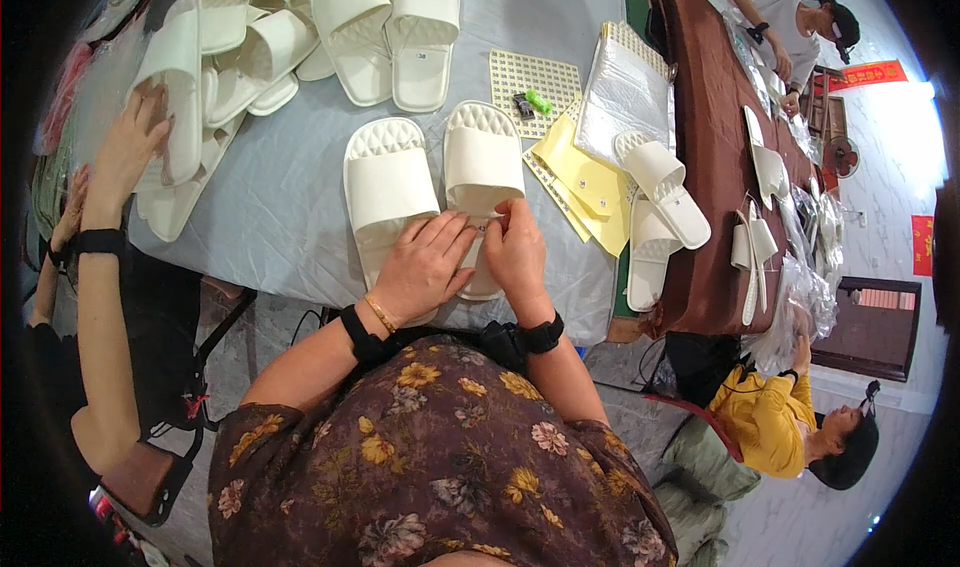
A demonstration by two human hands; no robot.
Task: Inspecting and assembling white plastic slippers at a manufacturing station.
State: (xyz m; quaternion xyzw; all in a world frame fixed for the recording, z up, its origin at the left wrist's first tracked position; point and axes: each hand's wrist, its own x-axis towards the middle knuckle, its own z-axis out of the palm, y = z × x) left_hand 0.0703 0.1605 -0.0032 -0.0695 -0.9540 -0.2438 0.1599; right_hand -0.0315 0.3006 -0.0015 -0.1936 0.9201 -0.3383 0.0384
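Grey tablecloth, cream slipper (right hand touching), white marbled wall

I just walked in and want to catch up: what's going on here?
The person's left hand reaches across a white slipper toward its mate, where the right hand is at the insole. The pair lies on a grey-covered table. At the left, a co-worker's hand touches another slipper beside a pile. Yellow sheets lie to the right.

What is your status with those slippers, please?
Left hand and right hand at the nearest pair's right slipper; left slipper alongside; nothing visibly in the way.
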